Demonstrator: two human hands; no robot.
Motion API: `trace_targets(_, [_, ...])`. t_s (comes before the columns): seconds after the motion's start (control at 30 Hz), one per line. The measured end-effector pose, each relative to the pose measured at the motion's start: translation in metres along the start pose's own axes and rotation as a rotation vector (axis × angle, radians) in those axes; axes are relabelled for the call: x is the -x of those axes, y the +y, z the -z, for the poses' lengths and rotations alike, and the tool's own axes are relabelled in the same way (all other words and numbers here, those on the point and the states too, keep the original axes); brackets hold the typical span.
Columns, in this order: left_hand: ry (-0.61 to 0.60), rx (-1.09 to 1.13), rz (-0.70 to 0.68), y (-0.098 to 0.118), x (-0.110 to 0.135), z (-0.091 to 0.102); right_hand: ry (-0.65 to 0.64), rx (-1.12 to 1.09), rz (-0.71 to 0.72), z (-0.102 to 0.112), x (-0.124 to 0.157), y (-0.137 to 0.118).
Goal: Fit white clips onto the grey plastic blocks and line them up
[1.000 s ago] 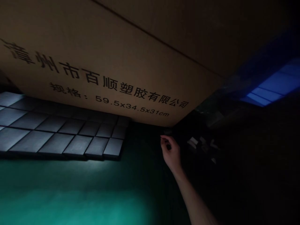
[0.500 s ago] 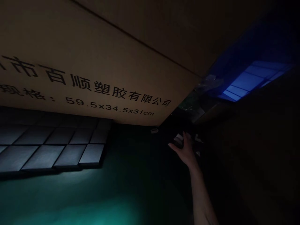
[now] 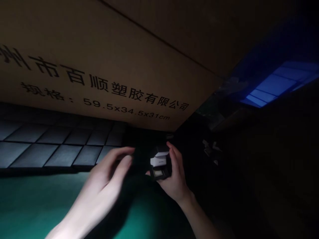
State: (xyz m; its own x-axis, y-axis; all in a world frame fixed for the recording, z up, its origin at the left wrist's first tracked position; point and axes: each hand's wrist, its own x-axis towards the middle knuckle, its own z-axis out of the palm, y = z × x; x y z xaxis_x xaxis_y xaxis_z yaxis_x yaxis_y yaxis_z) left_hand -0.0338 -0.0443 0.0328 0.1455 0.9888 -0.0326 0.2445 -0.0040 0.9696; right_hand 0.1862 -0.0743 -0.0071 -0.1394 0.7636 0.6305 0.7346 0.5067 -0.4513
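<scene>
The scene is very dark. My right hand point(image 3: 174, 179) is closed around a small black and white box-like part point(image 3: 160, 162), held up over the green table surface point(image 3: 30, 205). My left hand point(image 3: 109, 169) reaches in from the lower left with fingers stretched out towards that part, a short gap away and holding nothing. A pile of similar small pale pieces point(image 3: 210, 149) lies in the dark to the right of my right hand.
A large cardboard box point(image 3: 99, 59) with printed black characters and "59.5x34.5x31cm" fills the top. Under its edge lies a tray of dark square tiles point(image 3: 50, 146) on the left. A blue-lit panel point(image 3: 274, 86) glows at the upper right.
My right hand has come back from the pile at the right with a small part in it. My left hand has entered from the lower left and reaches towards the part.
</scene>
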Motion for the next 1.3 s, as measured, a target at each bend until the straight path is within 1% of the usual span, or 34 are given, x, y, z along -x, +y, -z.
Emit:
trace_targets(0.03, [-0.097,0.139,0.047,0.005,-0.012,-0.011,0.026,-0.038,0.01,-0.005,-0.007,0.0])
trace_targets(0.07, [-0.222,0.316,0.101,0.011,-0.024,-0.022,0.039,-0.081,-0.005,-0.011,-0.014,0.001])
trace_targets(0.1, [-0.34,0.417,0.144,0.015,-0.036,-0.033,0.042,-0.134,-0.041,-0.016,-0.019,0.004])
trace_targets(0.13, [-0.423,0.48,0.164,0.017,-0.048,-0.043,0.037,-0.2,-0.096,-0.021,-0.024,0.009])
trace_targets(0.17, [-0.435,0.502,0.162,0.017,-0.058,-0.051,0.022,-0.281,-0.166,-0.025,-0.028,0.014])
trace_targets(0.2, [-0.388,0.462,0.136,0.015,-0.066,-0.057,0.004,-0.376,-0.24,-0.029,-0.03,0.019])
trace_targets(0.27, [-0.139,0.262,-0.001,0.009,-0.077,-0.066,-0.013,-0.581,-0.38,-0.034,-0.032,0.029])
trace_targets(0.3, [-0.061,0.221,-0.033,0.005,-0.081,-0.07,0.005,-0.669,-0.443,-0.035,-0.033,0.033])
trace_targets(0.33, [-0.022,0.2,-0.056,0.001,-0.083,-0.073,0.036,-0.738,-0.5,-0.036,-0.034,0.037])
trace_targets(0.37, [-0.014,0.182,-0.086,-0.002,-0.085,-0.077,0.08,-0.787,-0.549,-0.035,-0.034,0.039])
trace_targets(0.47, [-0.061,0.117,-0.2,-0.006,-0.089,-0.088,0.188,-0.855,-0.668,-0.033,-0.038,0.042])
trace_targets(0.57, [-0.094,0.042,-0.285,-0.007,-0.094,-0.095,0.202,-0.865,-0.745,-0.029,-0.041,0.044])
trace_targets(0.67, [-0.096,-0.011,-0.323,-0.01,-0.095,-0.09,0.197,-0.795,-0.736,-0.019,-0.04,0.052])
trace_targets(0.77, [-0.06,-0.038,-0.303,-0.011,-0.088,-0.077,0.162,-0.566,-0.688,-0.003,-0.033,0.068])
trace_targets(0.83, [-0.105,-0.049,-0.286,-0.009,-0.081,-0.067,0.118,-0.364,-0.692,0.01,-0.025,0.078])
trace_targets(0.87, [-0.132,-0.061,-0.255,-0.008,-0.078,-0.063,0.101,-0.274,-0.689,0.017,-0.021,0.082])
trace_targets(0.93, [-0.153,-0.066,-0.211,-0.007,-0.074,-0.058,0.075,-0.12,-0.633,0.033,-0.012,0.087])
trace_targets(0.97, [-0.153,-0.07,-0.196,-0.006,-0.073,-0.056,0.085,-0.042,-0.58,0.044,-0.008,0.088])
trace_targets(1.0, [-0.152,-0.074,-0.189,-0.006,-0.073,-0.055,0.124,0.046,-0.522,0.057,-0.004,0.09])
trace_targets(1.03, [-0.152,-0.078,-0.186,-0.007,-0.074,-0.055,0.183,0.146,-0.478,0.072,0.001,0.093])
trace_targets(1.07, [-0.157,-0.082,-0.185,-0.007,-0.074,-0.056,0.28,0.256,-0.458,0.088,0.006,0.096])
trace_targets(1.1, [-0.17,-0.084,-0.183,-0.008,-0.075,-0.056,0.397,0.366,-0.479,0.106,0.011,0.102])
trace_targets(1.13, [-0.187,-0.086,-0.182,-0.009,-0.076,-0.056,0.472,0.456,-0.556,0.123,0.017,0.108])
trace_targets(1.17, [-0.198,-0.087,-0.184,-0.01,-0.076,-0.057,0.498,0.52,-0.651,0.139,0.023,0.115])
trace_targets(1.2, [-0.205,-0.087,-0.186,-0.01,-0.077,-0.057,0.491,0.525,-0.75,0.152,0.03,0.122])
trace_targets(1.23, [-0.209,-0.087,-0.189,-0.011,-0.077,-0.057,0.428,0.481,-0.839,0.162,0.037,0.128])
trace_targets(1.27, [-0.209,-0.086,-0.191,-0.011,-0.076,-0.058,0.365,0.439,-0.887,0.167,0.044,0.131])
trace_targets(1.3, [-0.206,-0.083,-0.193,-0.011,-0.076,-0.058,0.302,0.394,-0.917,0.167,0.05,0.133])
